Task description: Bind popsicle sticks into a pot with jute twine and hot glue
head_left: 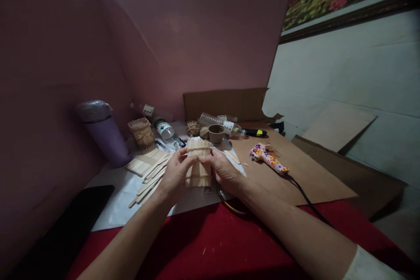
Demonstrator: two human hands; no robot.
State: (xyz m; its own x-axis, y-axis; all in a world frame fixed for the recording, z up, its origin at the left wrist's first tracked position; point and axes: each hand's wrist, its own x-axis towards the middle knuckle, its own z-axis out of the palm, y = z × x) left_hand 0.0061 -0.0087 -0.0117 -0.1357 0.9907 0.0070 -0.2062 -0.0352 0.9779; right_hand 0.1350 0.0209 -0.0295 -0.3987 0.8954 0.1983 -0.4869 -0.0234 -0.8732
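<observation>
Between both hands is a small cup-like holder covered in wooden craft sticks [198, 170], with raised bands around its top and lower part. My left hand [178, 167] grips its left side, thumb across the front. On the right side, my right hand [226, 169] is closed around it, its thumb also on the front. The fingers behind the holder are mostly hidden. Loose craft sticks [151, 180] lie fanned out left of my left hand, beside a banded bundle of sticks [141, 165]. A patterned hot glue gun [269, 158] rests on cardboard to the right.
A purple tumbler [110, 138] and a decorated stick-covered cup [141, 133] stand at left. Behind are plastic bottles [164, 127], twine balls [193, 128], a small brown cup [216, 134] and a black-yellow cutter [256, 132]. A black cord [305, 197] crosses the cardboard sheet [315, 179].
</observation>
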